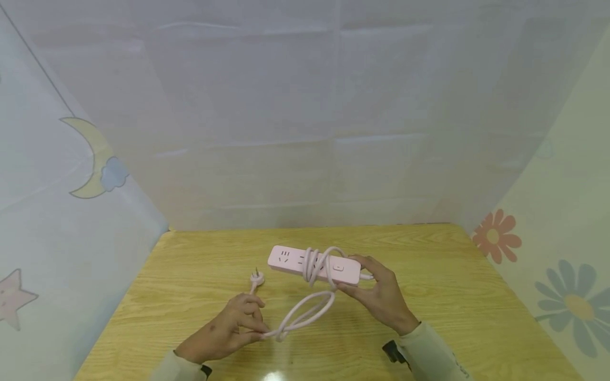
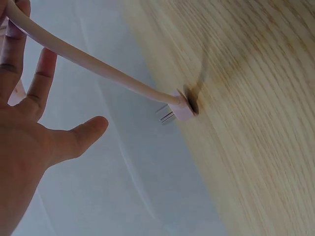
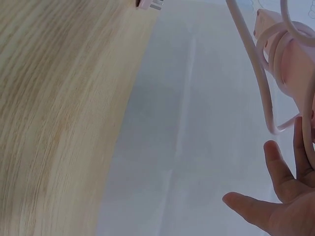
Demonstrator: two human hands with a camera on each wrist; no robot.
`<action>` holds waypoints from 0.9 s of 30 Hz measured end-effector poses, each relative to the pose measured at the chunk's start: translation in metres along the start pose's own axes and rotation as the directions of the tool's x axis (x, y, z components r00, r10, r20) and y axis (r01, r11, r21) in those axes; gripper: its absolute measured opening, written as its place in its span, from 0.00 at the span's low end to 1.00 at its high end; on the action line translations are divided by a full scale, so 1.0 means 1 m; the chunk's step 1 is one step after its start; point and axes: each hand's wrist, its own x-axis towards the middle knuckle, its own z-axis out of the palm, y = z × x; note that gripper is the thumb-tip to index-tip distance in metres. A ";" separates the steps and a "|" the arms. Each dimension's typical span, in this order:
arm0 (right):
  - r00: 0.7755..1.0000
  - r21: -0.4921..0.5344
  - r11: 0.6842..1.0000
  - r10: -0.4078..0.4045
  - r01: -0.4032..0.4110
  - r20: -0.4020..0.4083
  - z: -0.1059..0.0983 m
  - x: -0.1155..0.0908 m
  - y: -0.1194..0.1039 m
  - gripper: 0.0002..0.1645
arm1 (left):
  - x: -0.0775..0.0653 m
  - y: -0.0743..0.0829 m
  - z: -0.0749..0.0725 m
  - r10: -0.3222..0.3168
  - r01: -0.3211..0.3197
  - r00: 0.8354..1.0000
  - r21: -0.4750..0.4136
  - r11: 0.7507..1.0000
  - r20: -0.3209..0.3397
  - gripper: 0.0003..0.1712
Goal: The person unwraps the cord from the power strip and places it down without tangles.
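Note:
My right hand (image 1: 383, 296) grips a pale pink power strip (image 1: 284, 257) by its switch end, lifted over the table and slightly tilted. Several turns of its cord (image 1: 311, 267) wrap round the strip's middle, and a loose loop hangs below. At the lower left of that loop, my left hand (image 1: 233, 325) pinches the cord between thumb and fingers. The cord's free end runs past this hand to a plug (image 1: 258, 278) with bare metal prongs. In the left wrist view the plug (image 2: 183, 109) sits right at the wooden surface. The right wrist view shows the wrapped strip (image 3: 295, 73) at upper right.
A wood-grain table (image 1: 190, 270) lies under both hands. Pale sheeting (image 1: 305, 180) rises behind its far edge. Side panels carry a printed moon (image 1: 97, 153) on the left and flowers (image 1: 579, 307) on the right.

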 end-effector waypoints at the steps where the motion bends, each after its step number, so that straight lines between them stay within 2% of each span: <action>1: 1.000 -0.001 1.000 0.005 -0.005 0.000 0.000 0.000 0.000 0.31 | 0.000 0.000 0.001 -0.004 0.004 1.000 0.004 1.000 0.001 0.11; 9: 1.000 0.002 1.000 0.028 -0.028 0.000 0.000 -0.001 -0.002 0.30 | -0.001 -0.003 0.006 -0.027 0.026 1.000 0.027 0.999 0.009 0.09; 16: 0.999 0.017 0.999 0.034 -0.034 -0.004 0.001 -0.001 -0.003 0.31 | -0.001 -0.004 0.010 -0.089 0.087 0.995 0.038 0.995 0.048 0.07; 27: 0.999 0.035 0.998 0.048 -0.048 0.006 0.000 0.000 -0.004 0.31 | -0.002 -0.004 0.017 -0.116 0.114 0.991 0.038 0.993 0.065 0.06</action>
